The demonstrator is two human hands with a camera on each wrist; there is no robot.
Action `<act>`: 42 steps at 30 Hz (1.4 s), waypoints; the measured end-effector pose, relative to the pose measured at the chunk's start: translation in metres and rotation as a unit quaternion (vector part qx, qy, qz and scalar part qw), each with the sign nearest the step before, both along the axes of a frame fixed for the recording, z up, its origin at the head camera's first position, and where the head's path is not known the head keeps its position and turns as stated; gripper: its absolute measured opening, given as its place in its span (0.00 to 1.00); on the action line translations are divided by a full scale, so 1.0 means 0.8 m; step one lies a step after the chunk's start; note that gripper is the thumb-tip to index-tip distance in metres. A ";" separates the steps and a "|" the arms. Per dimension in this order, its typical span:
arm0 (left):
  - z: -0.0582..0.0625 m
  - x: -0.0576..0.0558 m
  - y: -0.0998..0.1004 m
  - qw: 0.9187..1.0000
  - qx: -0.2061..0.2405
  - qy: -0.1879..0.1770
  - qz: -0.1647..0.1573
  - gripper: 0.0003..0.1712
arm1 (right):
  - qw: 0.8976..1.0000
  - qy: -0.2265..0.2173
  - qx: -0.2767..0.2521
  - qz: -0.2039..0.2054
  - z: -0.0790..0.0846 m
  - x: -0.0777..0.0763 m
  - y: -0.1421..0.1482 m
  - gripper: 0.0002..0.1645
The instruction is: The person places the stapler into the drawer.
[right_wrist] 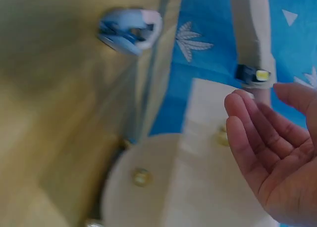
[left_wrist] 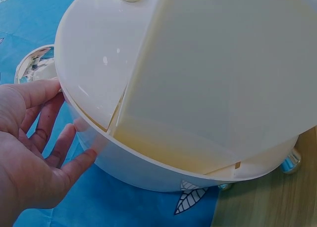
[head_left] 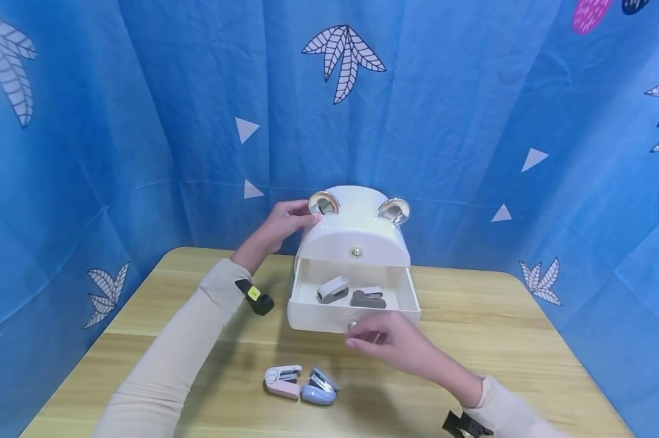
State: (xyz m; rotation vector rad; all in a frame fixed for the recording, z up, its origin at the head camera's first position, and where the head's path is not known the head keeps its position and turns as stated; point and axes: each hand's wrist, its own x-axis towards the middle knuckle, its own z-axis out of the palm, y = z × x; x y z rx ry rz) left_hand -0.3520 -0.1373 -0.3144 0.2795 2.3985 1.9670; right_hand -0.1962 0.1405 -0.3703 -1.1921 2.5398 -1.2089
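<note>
A white, round-topped drawer box (head_left: 357,213) with two shiny ear shapes stands at the back of the table, its lower drawer (head_left: 315,317) pulled out. My left hand (head_left: 282,226) steadies the box beside its left ear, fingers spread along the shell's edge in the left wrist view. Just in front of the drawer's knob (head_left: 352,325) hovers my right hand (head_left: 397,344), its fingers loosely bent around nothing. Inside the drawer lie a white-and-grey stapler (head_left: 334,289) and a dark grey stapler (head_left: 368,298). Nearer me, a pink-and-white stapler (head_left: 282,382) and a blue stapler (head_left: 320,389) lie side by side.
The upper drawer front (head_left: 357,242), with its own knob, is closed. Blue patterned cloth (head_left: 417,121) hangs behind and at both sides of the wooden table (head_left: 488,340). Short shiny feet (left_wrist: 291,161) hold the box off the tabletop.
</note>
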 end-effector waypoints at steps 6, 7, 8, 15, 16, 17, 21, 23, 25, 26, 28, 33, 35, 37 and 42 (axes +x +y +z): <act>0.000 -0.001 0.001 1.000 -0.001 0.004 -0.003 0.25 | 0.999 -0.018 -0.025 -0.035 -0.030 0.002 0.000 0.12; 0.000 -0.001 0.001 1.000 -0.002 0.003 -0.004 0.25 | 0.998 -0.024 -0.027 -0.046 -0.032 0.002 0.000 0.14; 0.000 -0.001 0.000 1.000 -0.002 0.001 -0.004 0.25 | 0.997 -0.030 -0.030 -0.059 -0.034 0.002 -0.001 0.14; -0.001 -0.001 0.000 1.000 -0.002 -0.001 -0.002 0.25 | 0.990 -0.034 -0.057 -0.122 -0.044 0.003 -0.011 0.15; -0.001 -0.001 0.001 1.000 -0.001 0.000 -0.002 0.25 | 0.990 -0.033 -0.059 -0.126 -0.045 0.003 -0.012 0.16; -0.001 -0.001 0.002 1.000 -0.001 0.001 -0.002 0.25 | 0.989 -0.033 -0.063 -0.128 -0.046 0.003 -0.012 0.16; -0.002 -0.001 0.003 1.000 -0.005 0.003 -0.002 0.26 | 0.988 -0.020 -0.060 -0.143 -0.046 0.003 -0.015 0.16; -0.002 -0.001 0.003 1.000 -0.007 0.002 0.000 0.26 | 0.987 -0.015 -0.056 -0.147 -0.045 0.003 -0.016 0.17; -0.003 -0.002 0.002 1.000 -0.010 0.002 0.003 0.26 | 0.988 -0.010 -0.052 -0.148 -0.044 0.003 -0.017 0.17; -0.003 -0.002 0.002 1.000 -0.011 0.002 0.003 0.25 | 0.988 -0.009 -0.050 -0.149 -0.043 0.002 -0.017 0.17; -0.004 -0.002 0.002 1.000 -0.012 0.001 0.004 0.26 | 0.988 -0.007 -0.048 -0.148 -0.041 0.001 -0.019 0.17; -0.004 -0.001 0.002 1.000 -0.012 0.004 0.003 0.26 | 0.987 -0.011 -0.039 -0.154 -0.039 -0.005 -0.022 0.19; -0.004 -0.002 0.002 1.000 -0.011 0.005 0.002 0.26 | 0.986 -0.012 -0.036 -0.159 -0.040 -0.010 -0.023 0.20; -0.005 -0.002 0.003 1.000 -0.012 0.006 0.001 0.26 | 0.986 -0.010 -0.036 -0.165 -0.041 -0.017 -0.023 0.21; -0.005 0.000 0.002 1.000 -0.015 0.003 0.006 0.26 | 0.984 0.005 -0.030 -0.175 -0.043 -0.035 -0.027 0.24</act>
